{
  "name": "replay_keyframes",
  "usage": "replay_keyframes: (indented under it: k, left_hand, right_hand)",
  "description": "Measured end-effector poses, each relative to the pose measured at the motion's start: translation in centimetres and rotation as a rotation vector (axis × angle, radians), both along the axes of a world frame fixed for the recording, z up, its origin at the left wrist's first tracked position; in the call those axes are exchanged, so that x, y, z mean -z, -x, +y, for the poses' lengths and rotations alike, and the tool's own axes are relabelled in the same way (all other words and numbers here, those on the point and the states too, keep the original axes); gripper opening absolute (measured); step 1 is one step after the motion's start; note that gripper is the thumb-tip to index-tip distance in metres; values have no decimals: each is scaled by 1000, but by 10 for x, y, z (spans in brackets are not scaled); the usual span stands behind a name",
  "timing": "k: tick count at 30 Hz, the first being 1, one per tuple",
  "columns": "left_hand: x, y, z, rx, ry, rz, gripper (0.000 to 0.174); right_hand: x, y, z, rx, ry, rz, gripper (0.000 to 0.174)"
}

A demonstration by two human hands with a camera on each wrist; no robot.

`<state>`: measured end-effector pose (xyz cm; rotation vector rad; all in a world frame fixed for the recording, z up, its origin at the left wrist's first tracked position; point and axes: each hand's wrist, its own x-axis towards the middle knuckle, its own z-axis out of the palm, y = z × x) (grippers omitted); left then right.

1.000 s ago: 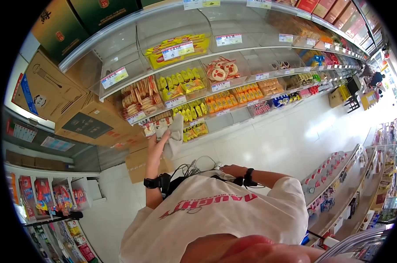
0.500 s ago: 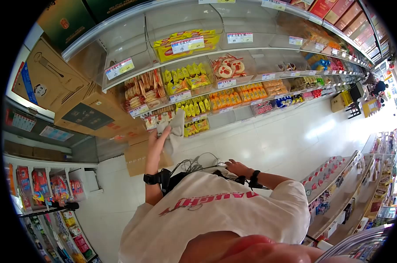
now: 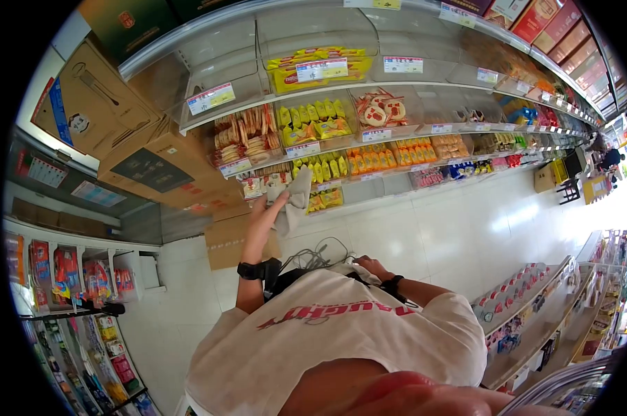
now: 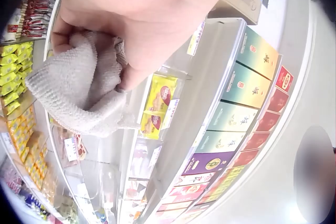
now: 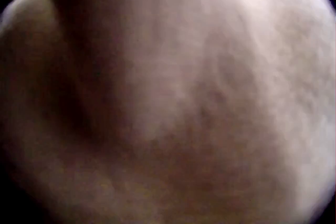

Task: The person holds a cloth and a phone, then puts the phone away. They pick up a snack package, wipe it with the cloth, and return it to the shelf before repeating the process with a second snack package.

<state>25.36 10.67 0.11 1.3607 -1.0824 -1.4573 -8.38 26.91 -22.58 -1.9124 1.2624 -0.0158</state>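
Note:
A light grey cloth (image 3: 298, 197) is gripped in my left hand (image 3: 265, 213), in front of the lower snack shelf at the left. In the left wrist view the bunched cloth (image 4: 73, 95) hangs from the curled fingers and thumb, its ribbed weave showing. Behind it are packs of yellow snacks (image 3: 322, 168) and red-and-white wrapped snacks (image 3: 243, 135) in clear bins. My right hand (image 3: 374, 267) is low by the waist, beside the shirt hem, fingers relaxed and partly hidden. The right wrist view is dark and blurred, filled by skin.
Stacked cardboard boxes (image 3: 151, 170) stand left of the shelves. A flat brown carton (image 3: 225, 244) lies on the floor below the left arm. Loose cables (image 3: 313, 256) hang at the waist. Another stocked shelf (image 3: 535, 326) stands at the right.
The head view has shifted, so the shelves sit further right. My left hand still holds the cloth before the lower shelf. The right hand's fingers have drawn in beside the waist.

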Motion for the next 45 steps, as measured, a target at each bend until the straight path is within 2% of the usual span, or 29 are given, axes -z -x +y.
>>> replay_keyframes:
  k: [2, 5, 8, 11, 14, 15, 16, 18, 20, 21, 22, 24, 27, 31, 32, 34, 35, 38, 42, 43, 45]
  left_hand:
    - [2, 0, 1, 0, 31, 18, 37]
    - [-6, 0, 3, -11, 46, 39, 36]
    - [-10, 0, 2, 16, 46, 46, 36]
    - [-19, 0, 2, 2, -37, -40, 36]
    - [-18, -1, 1, 11, -1, -10, 37]
    - [-19, -1, 1, 13, 8, -11, 37]
    - [-21, 0, 1, 16, 17, -11, 38]
    - [-24, 2, 0, 28, 16, -8, 39]
    - [-27, 3, -1, 41, -1, -1, 40]
    - [-26, 5, 0, 31, 5, 14, 40]
    - [-23, 7, 0, 21, 12, 30, 40]
    - [-14, 5, -5, 11, 19, 25, 40]
    - [-5, 2, -7, 5, 18, -18, 40]
    - [-13, 4, -3, -10, 46, -30, 36]
    - [-13, 5, -3, -9, 47, -36, 34]
    - [-6, 1, -6, 3, 18, -55, 35]
    - [-3, 0, -7, 10, 3, -65, 36]
    - [-9, 3, -6, -1, -1, -14, 37]
    - [-8, 8, -6, 4, 77, 78, 37]
    - [-11, 9, -4, 7, 83, 100, 38]
    - [-15, 12, -3, 9, 98, 128, 38]
  right_hand:
    - [4, 12, 5, 82, 23, -119, 33]
    - [-33, 43, 11, -261, 297, -114, 43]
    - [-96, 60, 28, -102, 185, -202, 44]
    - [-146, 58, 33, 182, 73, -304, 30]
    - [-136, 52, 26, 497, 181, -281, 20]
    - [-156, 42, 16, 577, 277, -346, 17]
    - [-155, 44, 7, 671, 275, -271, 19]
    - [-127, 61, -14, 911, 219, -597, 25]
    - [-155, 65, -31, 1158, 70, -876, 34]
    - [-165, 72, -35, 1204, -6, -961, 39]
    - [-177, 74, -38, 1192, -81, -1137, 35]
    - [-188, 73, -43, 1132, -161, -1323, 37]
    - [-195, 72, -44, 1189, -339, -1334, 39]
    - [-172, 59, -30, 1071, -519, -1510, 41]
    - [-162, 57, -28, 978, -541, -1600, 42]
    - [-182, 38, -27, 920, -570, -1594, 42]
    - [-175, 35, -27, 861, -568, -1626, 46]
    - [-236, 9, -32, 825, -654, -1595, 51]
    - [-230, 15, -40, 776, -686, -1565, 57]
    - [-235, 10, -43, 705, -580, -1501, 57]
    - [-227, 6, -49, 748, -683, -1672, 59]
